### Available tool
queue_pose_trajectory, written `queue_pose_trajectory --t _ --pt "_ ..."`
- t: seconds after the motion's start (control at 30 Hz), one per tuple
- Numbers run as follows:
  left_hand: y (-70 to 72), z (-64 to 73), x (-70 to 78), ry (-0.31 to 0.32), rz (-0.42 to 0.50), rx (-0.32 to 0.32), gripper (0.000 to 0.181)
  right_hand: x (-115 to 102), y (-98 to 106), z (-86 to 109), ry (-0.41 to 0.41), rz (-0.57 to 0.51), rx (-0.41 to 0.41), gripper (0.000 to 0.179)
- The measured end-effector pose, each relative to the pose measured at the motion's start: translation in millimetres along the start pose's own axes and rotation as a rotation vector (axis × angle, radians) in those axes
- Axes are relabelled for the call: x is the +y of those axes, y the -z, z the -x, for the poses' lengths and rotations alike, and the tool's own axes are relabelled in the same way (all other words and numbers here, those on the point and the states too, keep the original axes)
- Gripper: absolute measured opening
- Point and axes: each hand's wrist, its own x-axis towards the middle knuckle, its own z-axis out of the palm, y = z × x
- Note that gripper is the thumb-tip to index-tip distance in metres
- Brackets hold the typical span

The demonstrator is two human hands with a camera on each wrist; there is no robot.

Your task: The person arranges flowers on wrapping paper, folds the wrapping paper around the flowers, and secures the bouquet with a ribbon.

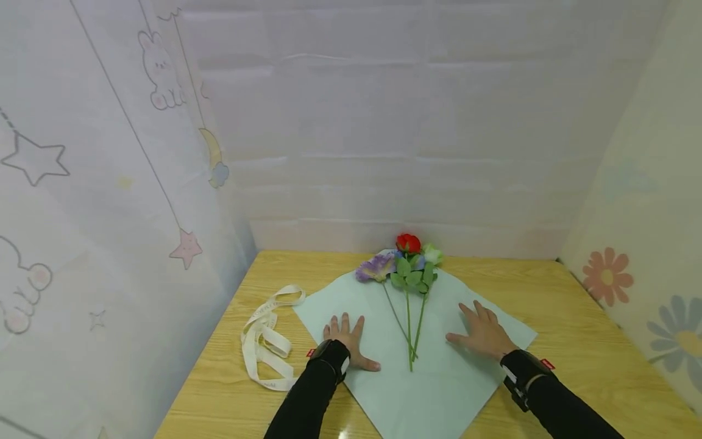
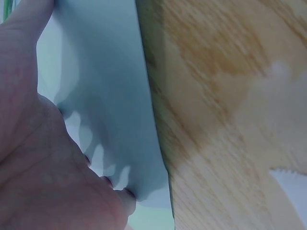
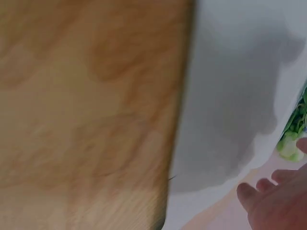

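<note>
A sheet of pale blue-green wrapping paper (image 1: 425, 396) lies on the table, turned with one corner toward me. Several artificial flowers lie on its far half: a red rose (image 1: 408, 243), a ruffled purple flower (image 1: 376, 267) and a whitish-green bloom (image 1: 432, 253), their green stems pointing toward me. My left hand (image 1: 351, 344), fingers spread, is at the paper's left side; in the left wrist view its thumb and fingertips meet the sheet. Over the right side, my right hand (image 1: 482, 332) has its fingers extended and holds nothing. Its shadow falls on the paper in the right wrist view.
A cream printed ribbon (image 1: 269, 338) lies in loose loops on the wooden table (image 1: 570, 305), left of the paper. Behind the table hangs a plain pale curtain (image 1: 384, 122). Patterned sheets (image 1: 109, 244) stand along both sides.
</note>
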Motion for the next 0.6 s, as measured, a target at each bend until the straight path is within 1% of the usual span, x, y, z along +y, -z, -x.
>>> queue_pose_trajectory --t 0.1,0.17,0.2,0.23,0.33,0.37,0.4,0.5,0.57,0.6 --pt "18.1 16.8 7.2 -0.001 -0.014 0.001 0.115 -4 -1 14.7 0.08 -0.004 -0.046 0.1" --pt "21.9 21.5 8.2 -0.011 -0.014 0.012 0.115 -6 0 23.3 0.144 -0.025 -0.092 0.099" --pt "26.7 25.2 10.2 -0.007 -0.002 0.009 0.115 -6 0 26.9 0.172 -0.04 -0.12 0.099" --pt "29.8 27.8 11.3 -0.011 0.002 0.022 0.115 -7 0 30.1 0.2 -0.056 -0.15 0.099" --pt "28.0 27.2 10.0 -0.028 0.022 0.04 0.114 -9 0 38.5 0.248 -0.098 -0.256 0.1" --pt "28.0 27.5 10.1 -0.036 0.027 0.045 0.111 -10 1 40.8 0.259 -0.109 -0.288 0.101" --pt "25.1 25.6 8.3 -0.052 0.033 0.053 0.108 -11 1 42.5 0.271 -0.118 -0.315 0.101" --pt "14.4 19.1 1.1 -0.13 0.048 0.066 0.09 -14 3 48.1 0.28 -0.132 -0.383 0.105" --pt "6.8 15.6 -5.1 -0.196 0.064 0.057 0.077 -16 5 51.8 0.297 -0.133 -0.418 0.108" --pt "5.4 15.6 -7.7 -0.224 0.086 0.039 0.072 -16 6 53.7 0.31 -0.125 -0.433 0.11"
